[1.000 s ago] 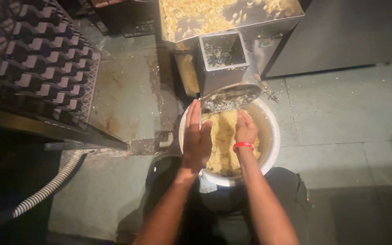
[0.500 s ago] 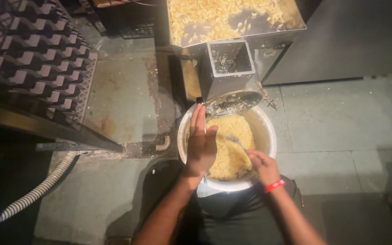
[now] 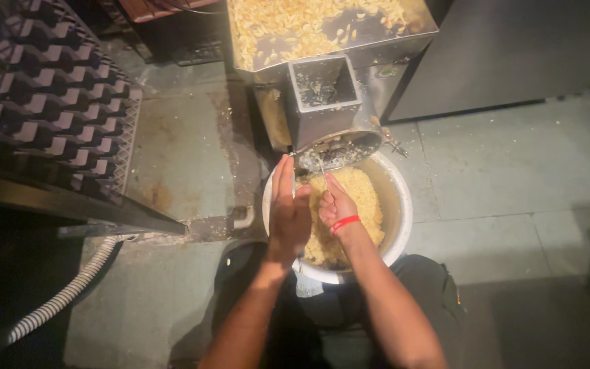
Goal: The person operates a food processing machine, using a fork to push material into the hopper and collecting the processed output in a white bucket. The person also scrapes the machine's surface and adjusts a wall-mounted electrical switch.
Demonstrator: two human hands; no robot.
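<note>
A large metal bowl [image 3: 405, 217] stands on the floor under the round outlet [image 3: 341, 148] of a steel machine. Yellow shredded food [image 3: 365, 199] fills the bowl, and the machine's hopper [image 3: 308, 27] holds more yellow pieces. My left hand [image 3: 288, 206] is held flat and upright over the bowl's left side, fingertips just below the outlet, holding nothing. My right hand [image 3: 334, 203], with a red wristband, is closed over the food. A thin pale strip [image 3: 323, 173] rises from it to the outlet.
A dark ridged rack [image 3: 49, 109] sits on a frame at the left. A corrugated hose [image 3: 63, 301] runs along the floor below it. A grey metal cabinet [image 3: 513, 48] stands at the back right. The floor is stained grey tile.
My right hand dropped to the bowl's near right side half a second ago and has come back up under the outlet. My left hand has hardly moved.
</note>
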